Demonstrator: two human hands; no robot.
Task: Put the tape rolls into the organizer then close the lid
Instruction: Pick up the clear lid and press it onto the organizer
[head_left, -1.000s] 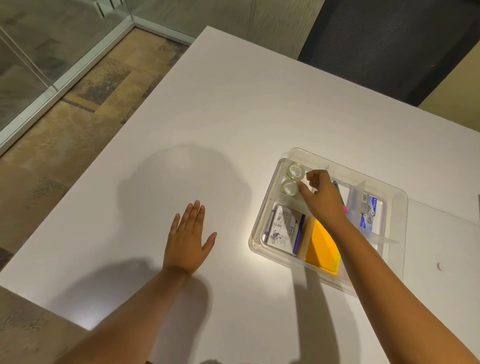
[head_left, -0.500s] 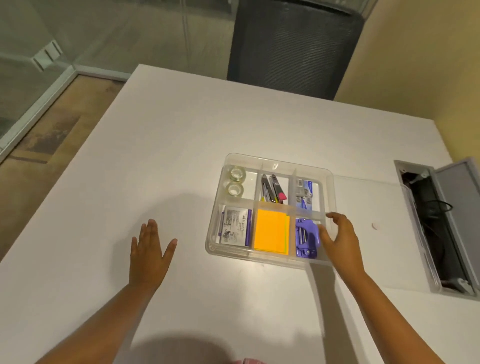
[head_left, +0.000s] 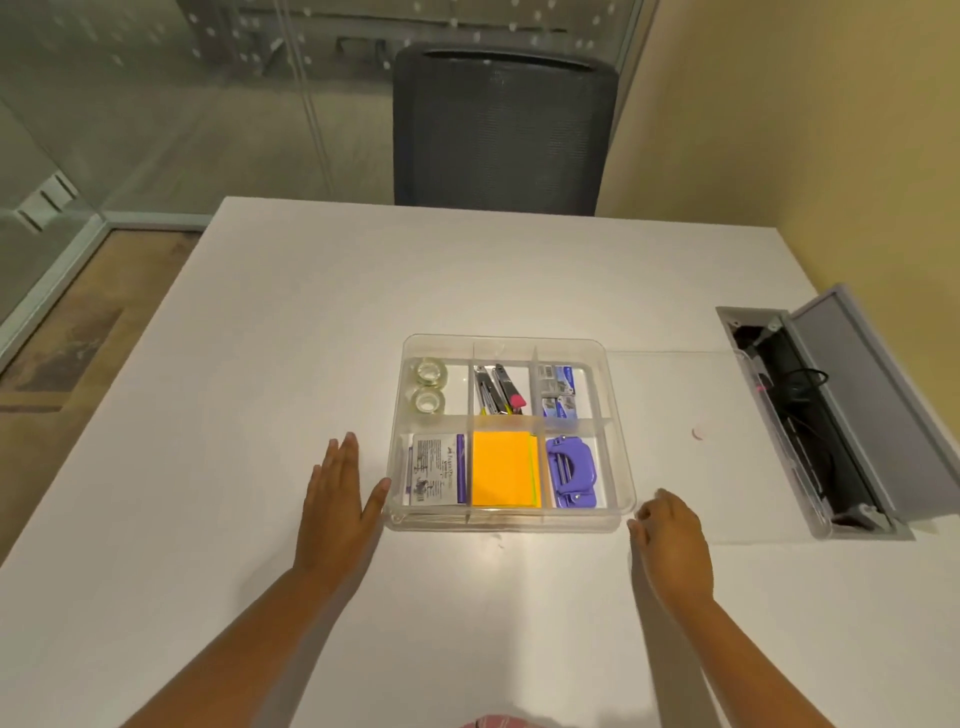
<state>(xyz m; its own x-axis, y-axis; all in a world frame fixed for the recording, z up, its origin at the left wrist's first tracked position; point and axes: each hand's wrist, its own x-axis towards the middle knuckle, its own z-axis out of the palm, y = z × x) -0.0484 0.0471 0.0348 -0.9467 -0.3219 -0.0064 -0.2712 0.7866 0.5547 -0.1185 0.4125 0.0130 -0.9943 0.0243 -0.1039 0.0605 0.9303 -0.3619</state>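
Sitting in the far-left compartment of the clear organizer (head_left: 613, 431) are both tape rolls (head_left: 430, 385), one right behind the other and pretty much touching. The lid (head_left: 675, 447) is clear too, so it's hard to make out, but it looks like it lies flat on the white table (head_left: 260, 364) to the right of the box, reaching toward the open cable hatch (head_left: 831, 415). So the box is still uncovered.

Left hand (head_left: 337, 499) is flat on the table with fingers straight and together, thumb tip right at the near-left corner of the box; can't really tell if it's touching the plastic. Right hand (head_left: 670, 540) is at the near-right corner, fingers loosely curled, holding nothing, maybe brushing the edge of the lid but that's unclear.

Other stuff in the box: staplers or similar metal tools (head_left: 496, 389) in the far-middle slot, little blue boxes (head_left: 558, 389) far right, a printed packet (head_left: 436, 470) near left, orange sticky notes (head_left: 503, 470) near middle, a purple hole punch (head_left: 571, 470) near right. Dark mesh chair (head_left: 504, 130) sits at the far side of the table.
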